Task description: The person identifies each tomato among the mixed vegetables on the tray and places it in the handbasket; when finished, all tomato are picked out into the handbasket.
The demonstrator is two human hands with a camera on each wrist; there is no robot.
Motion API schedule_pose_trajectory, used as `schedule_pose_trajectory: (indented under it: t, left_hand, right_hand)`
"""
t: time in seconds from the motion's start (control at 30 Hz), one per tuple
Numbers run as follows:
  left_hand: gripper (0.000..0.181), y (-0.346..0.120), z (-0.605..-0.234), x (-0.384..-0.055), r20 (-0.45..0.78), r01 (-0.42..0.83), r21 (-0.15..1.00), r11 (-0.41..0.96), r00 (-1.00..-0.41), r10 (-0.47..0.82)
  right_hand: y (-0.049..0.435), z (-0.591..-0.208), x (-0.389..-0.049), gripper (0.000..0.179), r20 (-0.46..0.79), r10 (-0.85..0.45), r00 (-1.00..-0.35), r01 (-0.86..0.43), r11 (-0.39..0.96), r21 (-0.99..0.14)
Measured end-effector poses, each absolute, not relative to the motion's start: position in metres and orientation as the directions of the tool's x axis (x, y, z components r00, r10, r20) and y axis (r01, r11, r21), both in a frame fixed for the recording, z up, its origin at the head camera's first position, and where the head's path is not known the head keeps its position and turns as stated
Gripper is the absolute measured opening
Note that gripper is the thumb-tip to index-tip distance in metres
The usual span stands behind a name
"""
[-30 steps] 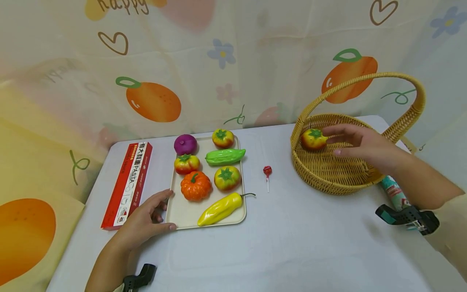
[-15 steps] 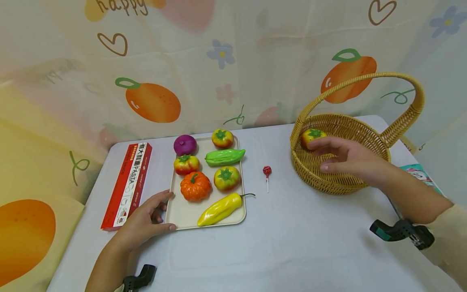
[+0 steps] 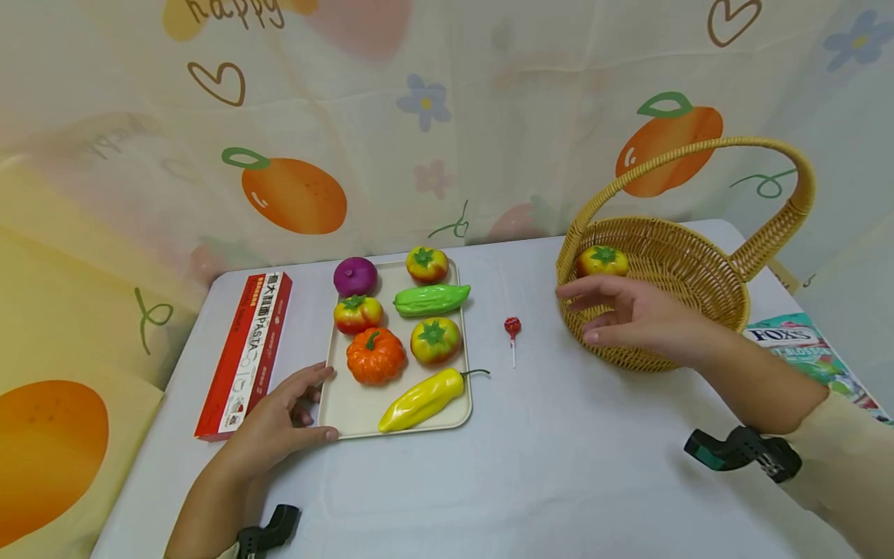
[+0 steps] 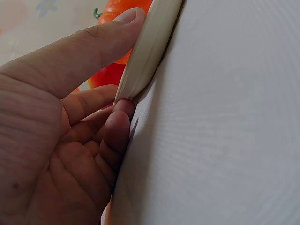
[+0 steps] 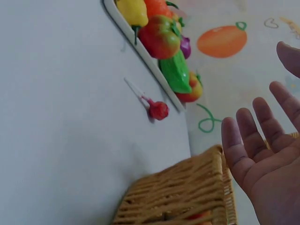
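Note:
My left hand (image 3: 279, 415) grips the near-left corner of a cream tray (image 3: 349, 415), thumb on its front edge and fingers at its left side. The tray holds an orange pumpkin (image 3: 375, 357), a yellow pepper (image 3: 422, 401), a green ridged vegetable (image 3: 431, 300), a purple onion-like vegetable (image 3: 355, 276) and several red-yellow tomatoes (image 3: 435, 340). Over the near rim of a wicker basket (image 3: 687, 256) hovers my right hand (image 3: 639, 314), its fingers loosely bent around nothing. A red-yellow tomato (image 3: 602, 261) lies inside the basket at the left, partly hidden by the hand.
Between tray and basket lies a red lollipop (image 3: 513, 330). A red pasta box (image 3: 244, 353) flanks the tray on the left. At the right, a teal FOX'S bag (image 3: 803, 345) is partly covered by my right forearm. The basket's tall handle (image 3: 733, 145) arches above it.
My right hand has moved left and toward me, from inside the basket beside the tomato to over its near rim. More of the teal bag shows. The left hand and tray stay put.

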State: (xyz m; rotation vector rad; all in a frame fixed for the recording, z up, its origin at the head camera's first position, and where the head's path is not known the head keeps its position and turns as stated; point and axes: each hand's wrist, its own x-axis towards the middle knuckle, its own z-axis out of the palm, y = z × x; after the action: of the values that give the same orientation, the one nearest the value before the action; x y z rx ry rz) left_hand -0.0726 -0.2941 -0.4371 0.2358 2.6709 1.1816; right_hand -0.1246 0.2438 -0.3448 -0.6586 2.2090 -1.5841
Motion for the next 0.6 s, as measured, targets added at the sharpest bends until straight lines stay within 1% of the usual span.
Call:
schedule_pose_trajectory:
  t: [0.1,0.37,0.6]
  left_hand:
    - [0.091,-0.295,-0.438,-0.072,-0.126,0.063,0.747,0.662,-0.964,0.234]
    - [0.091,-0.295,-0.439,-0.073,-0.131,0.055,0.752,0.657,-0.964,0.230]
    - [0.091,-0.295,-0.437,-0.074,-0.136,0.056,0.746,0.664,-0.963,0.234]
  right_hand:
    - [0.237,-0.347,-0.126,0.051,-0.014,-0.567,-0.823,-0.159,0.253,-0.954]
    - [0.217,-0.350,-0.130,0.053,-0.074,-0.557,-0.827,-0.120,0.303,-0.945]
    - [0.200,-0.358,-0.135,0.055,-0.062,-0.588,-0.807,-0.104,0.244,-0.964]
